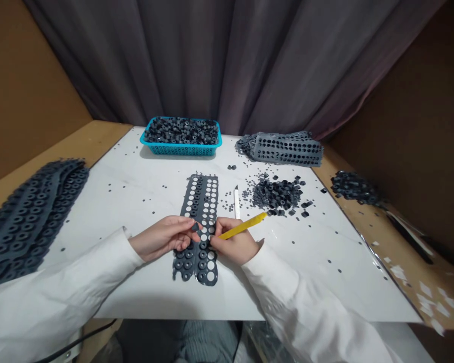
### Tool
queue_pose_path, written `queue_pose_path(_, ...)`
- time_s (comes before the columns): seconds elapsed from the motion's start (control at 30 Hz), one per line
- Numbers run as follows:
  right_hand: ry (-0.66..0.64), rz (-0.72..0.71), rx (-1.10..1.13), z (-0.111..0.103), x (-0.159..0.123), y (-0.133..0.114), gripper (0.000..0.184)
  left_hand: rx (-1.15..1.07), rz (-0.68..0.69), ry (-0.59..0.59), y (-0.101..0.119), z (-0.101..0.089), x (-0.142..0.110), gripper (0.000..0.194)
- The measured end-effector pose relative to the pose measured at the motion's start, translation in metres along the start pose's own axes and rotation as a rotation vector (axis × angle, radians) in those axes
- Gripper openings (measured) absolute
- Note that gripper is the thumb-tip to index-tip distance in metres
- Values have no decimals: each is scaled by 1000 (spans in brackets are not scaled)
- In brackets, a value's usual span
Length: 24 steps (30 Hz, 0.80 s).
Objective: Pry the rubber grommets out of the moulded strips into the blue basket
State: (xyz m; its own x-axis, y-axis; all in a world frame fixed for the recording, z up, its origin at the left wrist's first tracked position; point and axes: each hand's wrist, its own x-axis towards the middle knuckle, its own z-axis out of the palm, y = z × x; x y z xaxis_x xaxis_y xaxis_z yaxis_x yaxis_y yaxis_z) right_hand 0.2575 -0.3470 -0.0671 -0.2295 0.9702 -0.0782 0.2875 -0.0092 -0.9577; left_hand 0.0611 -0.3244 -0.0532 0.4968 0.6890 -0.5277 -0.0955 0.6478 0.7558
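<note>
A dark grey rubber sheet (203, 206) lies lengthwise in front of me, with rows of round ringed parts and rows of punched-out holes showing the white table. Over its left side, my left hand (162, 236) pinches a small dark rubber piece (195, 227) between thumb and fingertips. My right hand (235, 244) is closed around a slim yellow pen-like tool (245, 225), whose broad end points up and right. That hand rests at the sheet's right edge, close to the left fingertips. The tool's working tip is hidden by the fingers.
A blue basket (181, 150) full of small dark parts stands at the back. Punched sheets (287, 149) lie back right, behind a pile of dark pieces (278, 195) and a white pen-like tool (236, 201). Unpunched sheets (34, 212) lie left; scraps (355, 186) lie right.
</note>
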Motion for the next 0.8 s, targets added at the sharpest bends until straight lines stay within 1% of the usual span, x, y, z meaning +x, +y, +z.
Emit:
queue_pose_path(0.1, -6, -8, -24, -1, -1, -2, 16, 15, 6, 0, 1, 2, -2, 22)
queue_pose_path(0.2, -1, -37, -35, -1, -1, -3, 16, 2, 44, -15, 4, 4, -4, 12)
queue_pose_path(0.27, 2, -58, -48, 0, -1, -4, 18, -27, 93, -46, 6, 4, -4, 17)
queue_pose_path(0.33, 4, -72, -67, 0, -2, -3, 18, 4, 147, -71, 6, 4, -4, 18)
queue_pose_path(0.37, 7, -78, -78, 0, -2, -3, 19, 83, 175, -71, 6, 4, -4, 16)
queue_pose_path(0.4, 10, -85, -88, 0, -2, -3, 19, 214, 215, -61, 6, 4, -4, 12)
queue_pose_path(0.47, 11, -98, -101, 0, -3, -3, 19, 591, 352, -42, 6, 7, -4, 6)
queue_pose_path(0.5, 8, -101, -104, 0, -3, -3, 19, 797, 441, -48, 6, 9, -4, 8)
queue_pose_path(0.57, 3, -101, -106, 0, -4, -4, 19, 1135, 614, -108, 7, 14, -2, 14)
queue_pose_path(0.6, 2, -100, -108, 0, -4, -5, 19, 1251, 678, -155, 8, 16, -1, 16)
queue_pose_path(0.63, 3, -104, -113, 0, -4, -5, 19, 1341, 717, -201, 9, 18, 0, 16)
queue_pose_path(0.7, 11, -119, -127, 0, -4, -6, 20, 1467, 749, -265, 10, 20, 3, 12)
queue_pose_path(0.73, 15, -125, -135, 0, -4, -6, 20, 1514, 758, -281, 9, 20, 3, 12)
queue_pose_path(0.8, 16, -128, -149, 0, -4, -6, 20, 1581, 783, -283, 7, 19, 4, 19)
